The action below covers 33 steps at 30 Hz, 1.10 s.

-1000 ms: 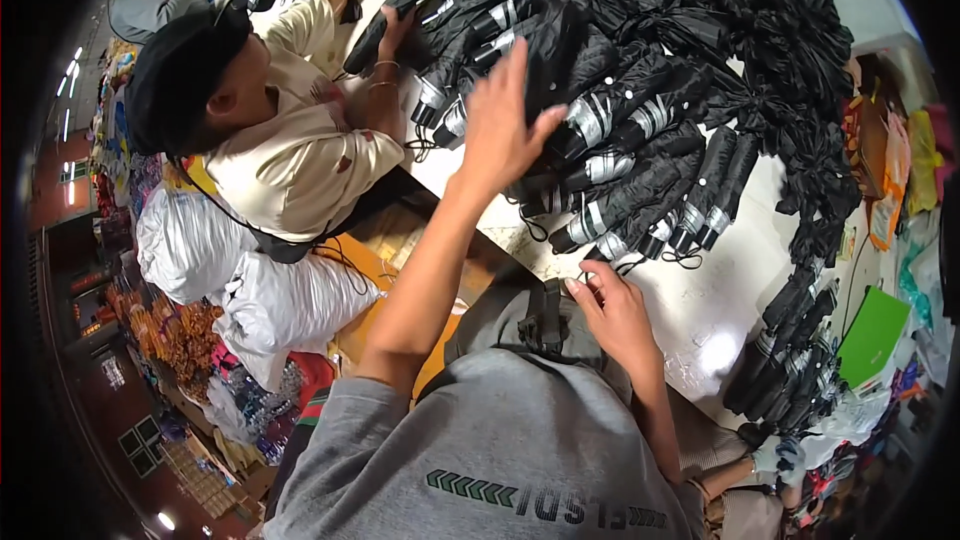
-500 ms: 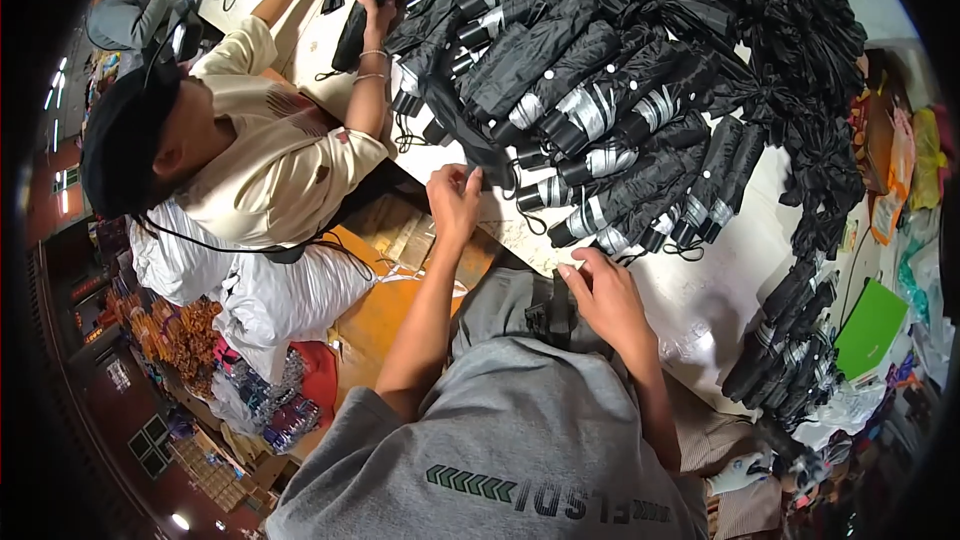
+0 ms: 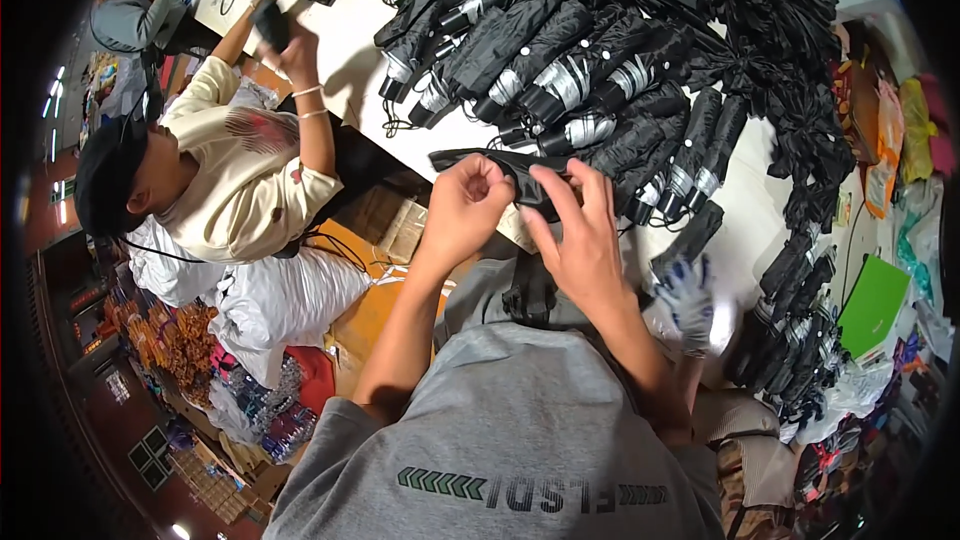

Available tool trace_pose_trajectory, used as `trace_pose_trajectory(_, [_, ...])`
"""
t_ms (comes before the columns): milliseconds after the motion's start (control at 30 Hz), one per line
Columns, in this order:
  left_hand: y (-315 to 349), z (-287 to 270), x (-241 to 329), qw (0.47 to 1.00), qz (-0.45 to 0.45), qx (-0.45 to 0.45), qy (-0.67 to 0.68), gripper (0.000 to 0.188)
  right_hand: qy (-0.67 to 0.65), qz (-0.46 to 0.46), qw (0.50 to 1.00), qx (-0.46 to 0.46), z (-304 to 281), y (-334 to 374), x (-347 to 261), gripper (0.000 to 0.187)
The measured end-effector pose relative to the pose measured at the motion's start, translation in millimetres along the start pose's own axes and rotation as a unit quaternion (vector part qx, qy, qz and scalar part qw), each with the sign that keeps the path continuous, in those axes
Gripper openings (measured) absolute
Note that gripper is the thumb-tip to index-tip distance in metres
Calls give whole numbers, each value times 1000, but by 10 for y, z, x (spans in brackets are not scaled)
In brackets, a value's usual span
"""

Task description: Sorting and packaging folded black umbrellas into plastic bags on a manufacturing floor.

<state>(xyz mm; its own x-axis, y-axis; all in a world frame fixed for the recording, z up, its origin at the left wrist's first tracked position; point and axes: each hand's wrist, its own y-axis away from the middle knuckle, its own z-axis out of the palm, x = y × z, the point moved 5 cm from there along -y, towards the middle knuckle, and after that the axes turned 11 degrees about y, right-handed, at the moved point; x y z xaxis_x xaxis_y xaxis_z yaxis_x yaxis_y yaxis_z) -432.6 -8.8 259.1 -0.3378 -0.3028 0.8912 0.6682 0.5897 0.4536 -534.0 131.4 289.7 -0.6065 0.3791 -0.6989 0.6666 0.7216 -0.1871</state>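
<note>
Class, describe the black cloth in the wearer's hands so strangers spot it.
Find the white table. At its near edge, the grey-shirted wearer's left hand and right hand meet at the black cloth. Unlike the silver-banded umbrellas, it shows no silver.

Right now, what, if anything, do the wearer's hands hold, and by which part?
Black cloth: the left hand pinches its near edge, around the middle; the right hand is at its right part, its grip unclear.
</note>
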Motion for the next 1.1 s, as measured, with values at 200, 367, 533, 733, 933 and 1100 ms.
trace_pose_trajectory(200, [194,251,100,990,25,-39,135,16,-7,-43,999,14,-138,278,68,26])
trace_pose_trajectory(367, [387,612,-158,964,-187,-52,181,24,-128,220,967,-24,-268,512,432,12])
trace_pose_trajectory(533, [540,979,-443,945,-173,-79,267,28,-377,373,847,24,-224,794,518,13])
trace_pose_trajectory(733, [465,1015,-99,977,-34,-24,211,26,-413,387,821,75,-340,860,581,28])
trace_pose_trajectory(933, [412,1073,-237,977,-71,-45,194,16,-348,355,867,-41,-481,784,697,28])
trace_pose_trajectory(1100, [450,1326,-101,974,7,-113,197,9,-286,300,910,31,-558,795,883,21])
